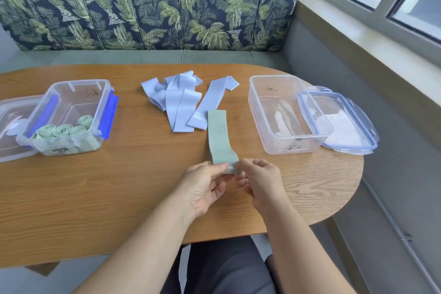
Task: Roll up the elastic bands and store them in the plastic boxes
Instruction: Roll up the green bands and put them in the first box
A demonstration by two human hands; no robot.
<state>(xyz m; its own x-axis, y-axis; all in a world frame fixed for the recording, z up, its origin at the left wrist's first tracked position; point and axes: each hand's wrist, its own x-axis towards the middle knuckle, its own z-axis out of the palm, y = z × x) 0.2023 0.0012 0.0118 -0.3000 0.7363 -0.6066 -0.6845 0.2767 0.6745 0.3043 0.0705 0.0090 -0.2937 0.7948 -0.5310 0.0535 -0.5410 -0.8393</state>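
Note:
A green elastic band (219, 136) lies flat on the wooden table (119, 186), stretching away from me. Its near end is folded over and pinched between my left hand (204, 186) and my right hand (261, 182), thumbs and fingertips on either side. Behind it lies a loose heap of light blue bands (177, 99). The left plastic box (69, 117) holds several rolled green bands (63, 130). On the right stands a second plastic box (284, 114), with nothing inside.
A clear lid (12, 126) lies under the left box, and a blue-rimmed lid (338, 122) leans beside the right box near the table's rounded edge. A leaf-patterned sofa (148, 5) runs behind the table; a window sill is at right.

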